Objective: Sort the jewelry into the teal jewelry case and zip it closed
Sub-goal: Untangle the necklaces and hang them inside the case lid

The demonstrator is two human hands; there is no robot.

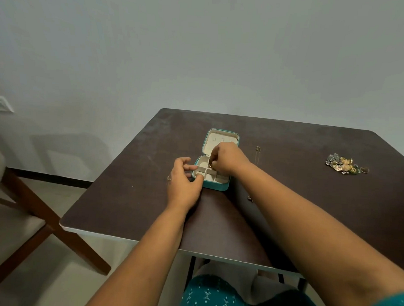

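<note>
The teal jewelry case [218,184] lies open on the dark table, its cream lid [221,139] tipped back and its cream tray split into small compartments. My left hand [183,182] grips the case's near left corner, thumb on the front and fingers over the rim. Over the tray's middle, my right hand [226,157] pinches a small gold piece [210,164] and holds it down in a compartment. A pile of loose jewelry [343,164] lies far right, with a ring [364,169] beside it. A thin gold chain [257,155] lies right of the case.
The dark brown table [136,196] has its near edge close to my lap. A small dark item [250,198] lies by my right forearm. A wooden-legged chair [21,191] stands to the left, off the table. A grey wall is behind.
</note>
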